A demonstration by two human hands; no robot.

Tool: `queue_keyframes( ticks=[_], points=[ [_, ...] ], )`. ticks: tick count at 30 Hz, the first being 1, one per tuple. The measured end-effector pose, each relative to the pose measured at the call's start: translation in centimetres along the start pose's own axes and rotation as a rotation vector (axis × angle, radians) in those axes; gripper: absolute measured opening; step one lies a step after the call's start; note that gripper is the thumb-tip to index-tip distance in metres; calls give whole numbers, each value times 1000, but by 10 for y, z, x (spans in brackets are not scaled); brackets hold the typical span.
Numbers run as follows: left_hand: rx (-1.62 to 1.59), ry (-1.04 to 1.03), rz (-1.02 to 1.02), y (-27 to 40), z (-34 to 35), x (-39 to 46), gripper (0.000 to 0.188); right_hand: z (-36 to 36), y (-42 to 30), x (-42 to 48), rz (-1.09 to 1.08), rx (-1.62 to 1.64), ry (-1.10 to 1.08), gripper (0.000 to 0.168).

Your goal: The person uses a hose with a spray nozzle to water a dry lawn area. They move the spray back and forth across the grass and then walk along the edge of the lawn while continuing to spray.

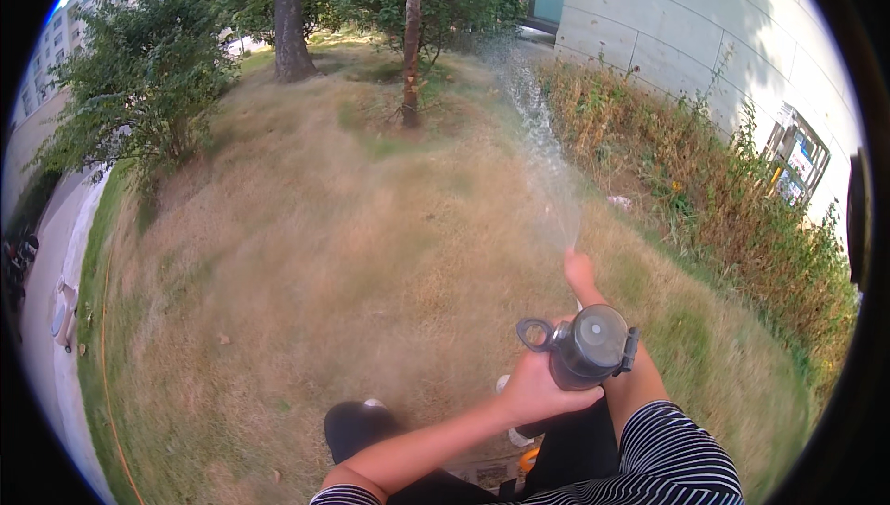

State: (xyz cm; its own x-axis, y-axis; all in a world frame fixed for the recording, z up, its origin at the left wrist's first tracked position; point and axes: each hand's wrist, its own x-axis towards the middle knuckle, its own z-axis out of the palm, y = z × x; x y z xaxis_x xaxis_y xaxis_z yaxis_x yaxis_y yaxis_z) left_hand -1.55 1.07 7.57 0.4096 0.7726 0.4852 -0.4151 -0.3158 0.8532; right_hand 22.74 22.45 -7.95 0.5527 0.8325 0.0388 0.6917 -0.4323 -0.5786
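Observation:
My left hand (539, 387) is wrapped around a dark, translucent drinking bottle (596, 338) with a round lid, a carrying ring on its left side and a clasp on its right. Beyond the bottle, my right hand (579, 270) is stretched forward in a fist. A fan of water (546, 136) sprays from that fist toward the building's corner. The fist hides most of what it grips, which appears to be a hose end. Between my legs, a short curve of orange hose (530, 460) shows close to the ground.
Dry, patchy grass (313, 261) spreads before me. A slim tree trunk (411, 53) and a thicker tree trunk (290, 25) rise ahead. Weedy plants (695, 178) line the stone-clad wall (674, 25) at right. An orange line (106, 338) runs along the left grass edge, beside a pale kerb (73, 254).

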Motion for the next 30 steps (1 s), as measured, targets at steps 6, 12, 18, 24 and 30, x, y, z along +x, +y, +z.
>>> queue_keyframes(
  ticks=[6,12,18,24,30],
  points=[
    [57,-16,-15,-8,10,-8,69,3,-3,-1,-15,-19,-12,55],
    [15,0,-35,-24,21,-20,70,6,-3,-1,8,12,-8,54],
    [-19,-32,-64,-29,26,-24,68,6,4,0,26,44,-16,54],
    [-32,-126,-177,-43,33,-37,75,6,15,6,19,50,-34,53],
    [-54,-142,-106,-29,40,-28,73,4,24,12,19,46,-56,53]
  ],
)
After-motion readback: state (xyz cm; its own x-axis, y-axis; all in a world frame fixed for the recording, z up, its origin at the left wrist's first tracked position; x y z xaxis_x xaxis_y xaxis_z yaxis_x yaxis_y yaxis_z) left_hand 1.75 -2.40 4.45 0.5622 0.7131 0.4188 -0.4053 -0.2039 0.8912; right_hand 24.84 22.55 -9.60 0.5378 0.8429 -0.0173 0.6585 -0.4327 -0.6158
